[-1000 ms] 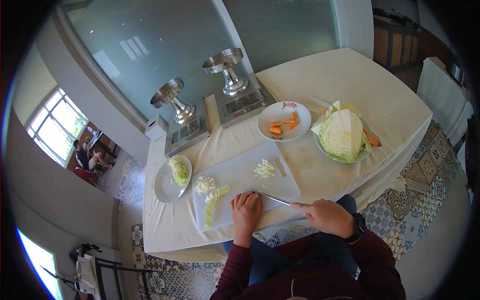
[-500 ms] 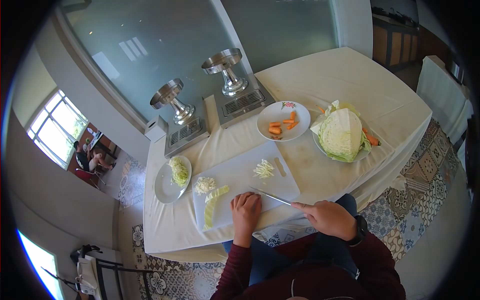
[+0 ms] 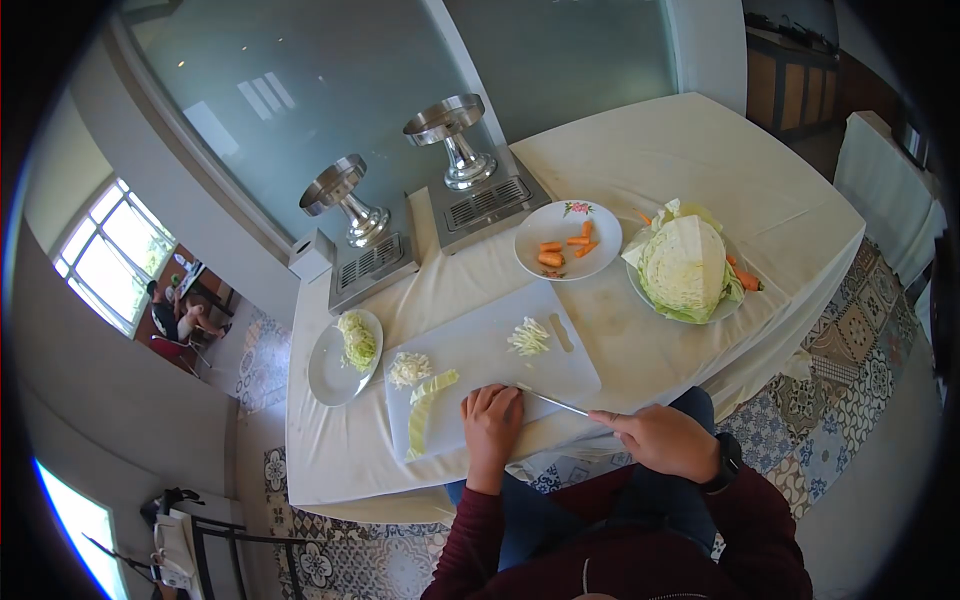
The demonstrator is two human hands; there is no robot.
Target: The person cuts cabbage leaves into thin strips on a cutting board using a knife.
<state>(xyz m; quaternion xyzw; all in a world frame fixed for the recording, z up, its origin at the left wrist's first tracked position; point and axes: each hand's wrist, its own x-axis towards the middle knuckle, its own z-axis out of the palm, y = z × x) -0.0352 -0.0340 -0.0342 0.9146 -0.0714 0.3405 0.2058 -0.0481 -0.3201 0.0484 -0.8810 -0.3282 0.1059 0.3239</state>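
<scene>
My right hand (image 3: 672, 440) grips a kitchen knife (image 3: 555, 401) by its handle, the blade pointing left with its tip at my left fingertips. My left hand (image 3: 491, 420) rests on the near edge of the white cutting board (image 3: 480, 362), its fingers curled down together; whatever lies under them is hidden. On the board are a pale green cabbage strip (image 3: 425, 410), a pile of chopped cabbage (image 3: 409, 369) at the left and a smaller pile of shredded cabbage (image 3: 528, 337) near the handle slot.
A plate of shredded cabbage (image 3: 357, 341) stands left of the board. Beyond it are a flowered plate (image 3: 540, 222) with carrot pieces (image 3: 550, 254) and a large cabbage (image 3: 682, 268) on another plate. Two metal stands (image 3: 462, 165) line the back. A person (image 3: 168, 312) sits far left.
The knife has drawn back slightly toward the right, with my right hand shifting the same way. My left hand stays in place.
</scene>
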